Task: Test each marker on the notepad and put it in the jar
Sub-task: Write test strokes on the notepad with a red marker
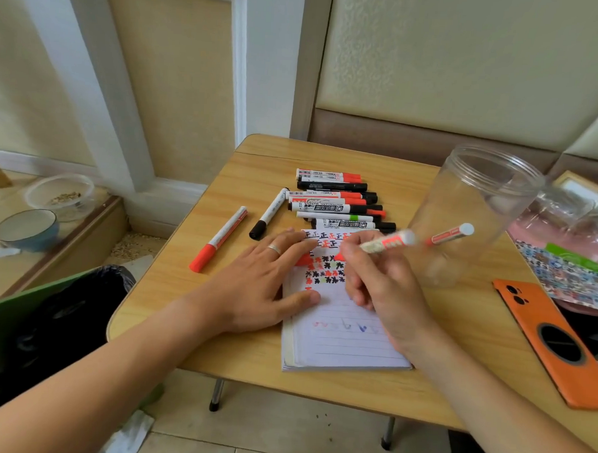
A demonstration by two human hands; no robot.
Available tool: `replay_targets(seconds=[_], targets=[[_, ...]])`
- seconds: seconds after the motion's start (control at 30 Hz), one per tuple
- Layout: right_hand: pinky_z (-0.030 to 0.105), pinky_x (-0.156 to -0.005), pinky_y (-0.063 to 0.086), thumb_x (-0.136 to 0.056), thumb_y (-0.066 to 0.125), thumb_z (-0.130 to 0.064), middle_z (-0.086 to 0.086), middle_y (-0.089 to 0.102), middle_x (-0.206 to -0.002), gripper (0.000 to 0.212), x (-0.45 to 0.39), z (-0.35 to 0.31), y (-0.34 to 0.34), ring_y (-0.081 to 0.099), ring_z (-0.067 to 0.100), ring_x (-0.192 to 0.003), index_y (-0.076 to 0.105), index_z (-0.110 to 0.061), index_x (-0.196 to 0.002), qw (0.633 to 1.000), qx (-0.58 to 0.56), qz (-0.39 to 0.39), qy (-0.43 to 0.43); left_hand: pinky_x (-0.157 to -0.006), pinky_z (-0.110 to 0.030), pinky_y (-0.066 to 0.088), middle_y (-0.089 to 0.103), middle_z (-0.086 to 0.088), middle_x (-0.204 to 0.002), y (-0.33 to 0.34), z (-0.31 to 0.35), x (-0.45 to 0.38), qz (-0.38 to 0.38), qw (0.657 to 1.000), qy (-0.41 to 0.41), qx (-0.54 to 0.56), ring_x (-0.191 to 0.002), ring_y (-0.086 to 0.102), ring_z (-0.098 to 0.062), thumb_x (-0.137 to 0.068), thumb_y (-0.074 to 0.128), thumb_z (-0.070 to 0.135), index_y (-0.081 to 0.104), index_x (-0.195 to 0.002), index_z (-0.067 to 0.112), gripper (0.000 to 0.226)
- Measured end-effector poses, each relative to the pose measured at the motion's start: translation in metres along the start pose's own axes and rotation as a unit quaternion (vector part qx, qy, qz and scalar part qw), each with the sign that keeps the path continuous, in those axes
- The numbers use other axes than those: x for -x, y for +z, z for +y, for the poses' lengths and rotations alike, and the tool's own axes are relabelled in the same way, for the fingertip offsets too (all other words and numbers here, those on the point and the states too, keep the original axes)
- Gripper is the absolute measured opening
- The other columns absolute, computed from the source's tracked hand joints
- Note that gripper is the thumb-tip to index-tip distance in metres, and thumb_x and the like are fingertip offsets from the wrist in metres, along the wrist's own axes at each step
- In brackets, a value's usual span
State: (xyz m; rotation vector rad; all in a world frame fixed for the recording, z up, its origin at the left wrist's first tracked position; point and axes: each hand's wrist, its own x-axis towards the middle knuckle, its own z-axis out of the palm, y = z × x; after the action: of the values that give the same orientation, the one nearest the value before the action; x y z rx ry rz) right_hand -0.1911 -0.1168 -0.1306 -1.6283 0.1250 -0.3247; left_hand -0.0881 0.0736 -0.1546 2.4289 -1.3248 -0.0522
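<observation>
Left hand (261, 279): flat on notepad (340, 337), fingers straight, slightly spread.
Right hand (381, 281): fingers clamped on red marker (413, 240), tip to page.
Jar (469, 213): clear, just right.

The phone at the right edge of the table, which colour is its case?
Orange, with black camera lenses and a black ring; the phone shows clearly in the head view.

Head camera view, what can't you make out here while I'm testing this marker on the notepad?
- Marker tip: hidden behind the right hand gripping it; barrel motion-blurred.
- Notepad left edge: covered by the left hand lying flat on it.
- Lower markers in the pile: overlapped by those on top.
- Marker labels: too small to read.
- Orange phone: cut off by the right edge.
</observation>
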Motion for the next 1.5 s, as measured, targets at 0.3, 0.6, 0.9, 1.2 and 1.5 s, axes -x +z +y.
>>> replay_targets(seconds=[0.3,0.6,0.9,1.2,1.5], targets=[[0.027,-0.040,0.043,-0.098,0.063,-0.006,0.014,0.064,-0.078,0.009,-0.003,-0.015,-0.010,0.060,0.027,-0.055,0.063,-0.009,-0.106,0.996,0.020,-0.052,0.067,-0.127,-0.034,0.007,0.010,0.013,-0.168,-0.001,0.004,-0.001,-0.006,1.000,-0.015,0.005,-0.154,-0.007,-0.003,-0.088,0.042,0.080,0.019,-0.159,0.034,0.087],[0.022,-0.037,0.035,-0.098,0.065,-0.010,0.009,0.062,-0.067,0.014,0.003,-0.002,-0.004,0.048,0.021,-0.038,0.056,-0.017,-0.089,0.996,0.073,-0.026,0.036,-0.126,-0.032,0.003,0.012,0.011,-0.168,-0.004,0.004,-0.002,-0.013,1.000,-0.008,0.006,-0.155,-0.005,-0.005,-0.087,0.043,0.079,0.020,-0.158,0.037,0.085],[0.021,-0.036,0.032,-0.095,0.072,-0.014,0.004,0.051,-0.049,0.018,0.006,-0.004,-0.003,0.044,0.018,-0.032,0.055,-0.012,-0.088,0.991,0.122,-0.039,0.025,-0.125,-0.028,0.000,-0.003,0.011,-0.169,-0.008,0.005,0.002,-0.033,0.999,-0.013,0.014,-0.153,-0.011,-0.003,-0.084,0.045,0.082,0.000,-0.159,0.038,0.098],[0.019,-0.035,0.027,-0.096,0.067,-0.010,0.001,0.042,-0.046,0.016,0.008,0.000,0.001,0.039,0.016,-0.033,0.052,-0.006,-0.091,0.992,0.120,-0.019,0.033,-0.120,-0.022,-0.016,-0.003,0.000,-0.170,0.003,0.012,0.017,0.002,0.998,-0.047,-0.031,-0.154,-0.015,-0.010,-0.086,0.022,0.087,-0.012,-0.158,0.039,0.093],[0.021,-0.036,0.030,-0.095,0.069,-0.014,0.006,0.054,-0.060,0.015,0.008,-0.005,0.003,0.046,0.017,-0.036,0.055,-0.014,-0.091,0.989,0.138,-0.032,0.043,-0.122,-0.025,-0.011,0.008,-0.003,-0.169,0.009,0.009,0.016,0.027,0.997,-0.046,-0.053,-0.156,-0.004,-0.015,-0.082,0.017,0.088,0.001,-0.161,0.034,0.097]])
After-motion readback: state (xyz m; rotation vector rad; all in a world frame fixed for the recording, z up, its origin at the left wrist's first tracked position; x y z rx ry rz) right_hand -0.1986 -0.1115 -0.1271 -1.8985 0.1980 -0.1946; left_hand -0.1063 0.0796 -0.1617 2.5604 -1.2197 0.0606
